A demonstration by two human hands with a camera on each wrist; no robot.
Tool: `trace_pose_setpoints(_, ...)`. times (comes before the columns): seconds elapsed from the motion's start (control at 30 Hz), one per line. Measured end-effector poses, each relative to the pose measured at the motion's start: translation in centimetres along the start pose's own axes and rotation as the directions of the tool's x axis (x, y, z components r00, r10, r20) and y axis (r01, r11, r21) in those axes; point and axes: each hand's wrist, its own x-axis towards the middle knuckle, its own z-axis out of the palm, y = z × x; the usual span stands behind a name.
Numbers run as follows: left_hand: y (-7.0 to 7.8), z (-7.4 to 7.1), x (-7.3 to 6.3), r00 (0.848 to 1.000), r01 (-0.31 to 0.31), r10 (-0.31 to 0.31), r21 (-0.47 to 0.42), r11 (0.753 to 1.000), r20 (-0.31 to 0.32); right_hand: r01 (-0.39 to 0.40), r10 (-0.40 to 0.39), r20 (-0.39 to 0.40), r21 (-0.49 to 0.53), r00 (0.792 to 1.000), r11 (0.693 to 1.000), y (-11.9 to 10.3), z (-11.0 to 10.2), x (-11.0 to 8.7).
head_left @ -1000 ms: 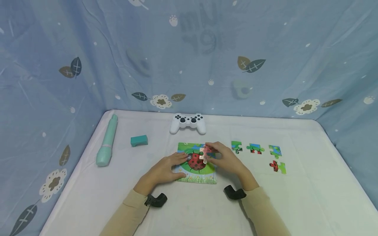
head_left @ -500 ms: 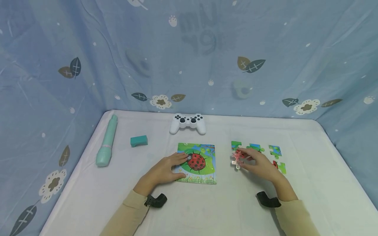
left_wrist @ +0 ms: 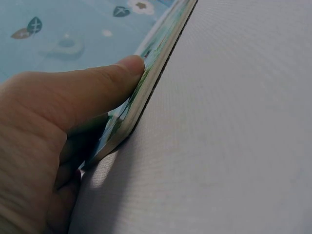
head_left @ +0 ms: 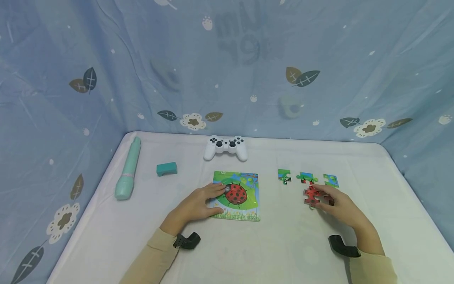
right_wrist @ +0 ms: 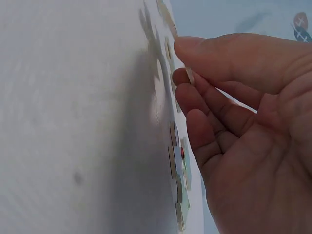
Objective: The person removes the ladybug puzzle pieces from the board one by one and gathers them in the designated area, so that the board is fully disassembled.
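Observation:
In the head view the square ladybug puzzle lies on the white cloth. My left hand rests on its left side, fingers over the picture; in the left wrist view the thumb lies on its edge. To the right, my right hand pinches a red spotted puzzle piece between thumb and fingertips, close over the cloth. Behind it lie a green puzzle piece, a blue-and-green one and a sky-and-leaf one. The right hand mostly hides another piece on the cloth.
A white game controller lies behind the puzzle. At the left are a teal block and a mint-green wand-like thing. Blue patterned fabric hangs at the back and sides of the table.
My right hand has moved right, away from the puzzle to the loose pieces, carrying the red spotted puzzle piece. My left hand has stayed on the puzzle.

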Motion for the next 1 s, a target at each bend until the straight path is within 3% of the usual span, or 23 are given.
trace_pose_setpoints(0.23,-0.1,0.03,0.0,1.0,0.008,-0.008,-0.002,1.0,0.004,0.001,-0.002,-0.016,-0.045,1.0,0.999,0.37,0.32,0.01)
trace_pose_setpoints(0.5,-0.16,0.15,0.04,1.0,0.02,-0.02,-0.006,1.0,0.012,0.084,-0.086,-0.067,-0.023,0.994,0.996,0.42,0.74,0.0)
trace_pose_setpoints(0.8,-0.12,0.13,-0.03,1.0,0.007,-0.007,0.0,1.0,0.001,0.023,-0.024,-0.04,-0.018,0.999,1.0,0.55,0.89,0.04)
trace_pose_setpoints(1.0,-0.09,0.03,-0.08,1.0,0.008,-0.008,-0.004,1.0,-0.005,0.039,-0.038,-0.07,0.019,0.997,0.999,0.26,0.92,-0.08)
